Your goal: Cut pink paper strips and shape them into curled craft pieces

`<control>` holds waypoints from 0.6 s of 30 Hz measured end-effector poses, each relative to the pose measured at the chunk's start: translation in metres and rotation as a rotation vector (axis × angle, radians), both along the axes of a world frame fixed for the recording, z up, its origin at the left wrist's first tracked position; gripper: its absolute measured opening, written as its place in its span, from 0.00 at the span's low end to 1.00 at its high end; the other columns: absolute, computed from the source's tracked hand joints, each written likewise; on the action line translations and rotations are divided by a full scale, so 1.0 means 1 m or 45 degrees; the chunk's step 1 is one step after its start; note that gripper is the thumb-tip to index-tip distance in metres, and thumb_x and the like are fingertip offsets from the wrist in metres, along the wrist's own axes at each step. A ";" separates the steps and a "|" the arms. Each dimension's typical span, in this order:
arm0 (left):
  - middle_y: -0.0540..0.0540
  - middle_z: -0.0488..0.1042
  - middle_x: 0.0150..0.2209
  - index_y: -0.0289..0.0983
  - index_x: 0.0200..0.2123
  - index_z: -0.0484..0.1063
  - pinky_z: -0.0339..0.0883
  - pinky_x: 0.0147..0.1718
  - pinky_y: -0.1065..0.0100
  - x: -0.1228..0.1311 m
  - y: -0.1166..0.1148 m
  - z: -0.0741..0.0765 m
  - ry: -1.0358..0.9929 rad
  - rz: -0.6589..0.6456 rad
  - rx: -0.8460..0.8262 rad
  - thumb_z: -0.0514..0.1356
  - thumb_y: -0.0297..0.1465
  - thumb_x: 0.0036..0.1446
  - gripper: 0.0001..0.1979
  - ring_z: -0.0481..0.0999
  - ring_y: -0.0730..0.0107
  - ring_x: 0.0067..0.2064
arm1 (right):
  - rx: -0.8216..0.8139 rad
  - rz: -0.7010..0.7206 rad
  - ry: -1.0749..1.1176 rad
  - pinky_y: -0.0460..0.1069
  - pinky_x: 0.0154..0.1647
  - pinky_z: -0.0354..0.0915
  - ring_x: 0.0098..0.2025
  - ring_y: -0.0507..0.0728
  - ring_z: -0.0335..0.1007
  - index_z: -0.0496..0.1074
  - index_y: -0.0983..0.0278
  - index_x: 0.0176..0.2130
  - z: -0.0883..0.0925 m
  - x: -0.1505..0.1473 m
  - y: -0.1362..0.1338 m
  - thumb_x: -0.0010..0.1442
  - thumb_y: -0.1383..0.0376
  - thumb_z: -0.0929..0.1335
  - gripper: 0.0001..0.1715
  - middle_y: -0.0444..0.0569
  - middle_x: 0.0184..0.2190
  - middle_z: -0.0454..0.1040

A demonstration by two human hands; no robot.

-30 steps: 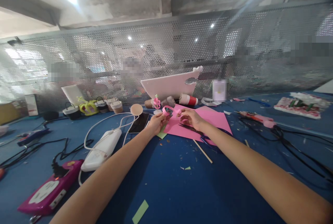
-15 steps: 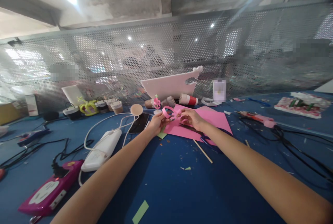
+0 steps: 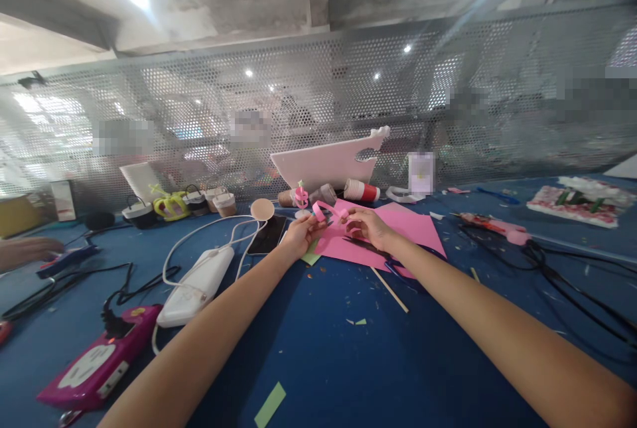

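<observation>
Both my hands are stretched out over the blue table point(image 3: 328, 361). My left hand point(image 3: 301, 237) and my right hand point(image 3: 365, 225) pinch the two ends of a curled pink paper strip point(image 3: 326, 211), held just above a pink paper sheet point(image 3: 398, 232). Both hands have their fingers closed on the strip. A small pink paper flower on a stand point(image 3: 300, 199) sits just behind my left hand. A wooden stick point(image 3: 389, 288) and scissors point(image 3: 398, 267) lie beside my right forearm.
A phone point(image 3: 267, 234), a white charger with cable point(image 3: 196, 285) and a magenta power strip point(image 3: 94, 368) lie on the left. Another person's hand point(image 3: 24, 252) shows at the far left edge. A pink glue gun point(image 3: 492, 225) and black cables point(image 3: 572, 275) are on the right. White foam board point(image 3: 328, 162) leans on the perforated metal screen.
My hands have stayed nearly in place, working the pink strip slightly. Another person's hand has come into view at the far left edge.
</observation>
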State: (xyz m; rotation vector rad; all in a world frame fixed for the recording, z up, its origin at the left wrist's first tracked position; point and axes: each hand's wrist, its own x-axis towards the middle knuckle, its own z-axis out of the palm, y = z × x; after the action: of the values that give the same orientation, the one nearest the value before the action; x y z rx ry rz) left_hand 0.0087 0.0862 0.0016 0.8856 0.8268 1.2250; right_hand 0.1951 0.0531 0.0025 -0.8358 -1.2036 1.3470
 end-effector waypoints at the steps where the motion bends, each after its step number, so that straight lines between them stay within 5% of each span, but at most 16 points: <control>1: 0.42 0.77 0.26 0.30 0.28 0.71 0.75 0.31 0.70 0.000 0.001 -0.001 0.004 0.013 -0.001 0.54 0.21 0.60 0.09 0.78 0.71 0.26 | 0.000 0.000 0.001 0.44 0.25 0.62 0.25 0.50 0.68 0.74 0.63 0.27 0.000 0.000 0.000 0.42 0.66 0.70 0.06 0.45 0.28 0.77; 18: 0.46 0.73 0.20 0.29 0.25 0.73 0.71 0.25 0.78 0.003 0.003 -0.002 -0.005 0.096 0.009 0.55 0.17 0.58 0.11 0.72 0.79 0.19 | 0.033 0.029 -0.001 0.45 0.27 0.64 0.25 0.50 0.68 0.74 0.63 0.28 -0.003 0.001 0.002 0.44 0.66 0.69 0.06 0.45 0.28 0.77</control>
State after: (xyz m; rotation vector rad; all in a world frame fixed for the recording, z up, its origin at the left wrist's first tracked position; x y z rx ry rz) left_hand 0.0115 0.0887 -0.0005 0.8641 0.8592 1.2956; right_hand 0.1956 0.0548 -0.0001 -0.8061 -1.2322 1.3471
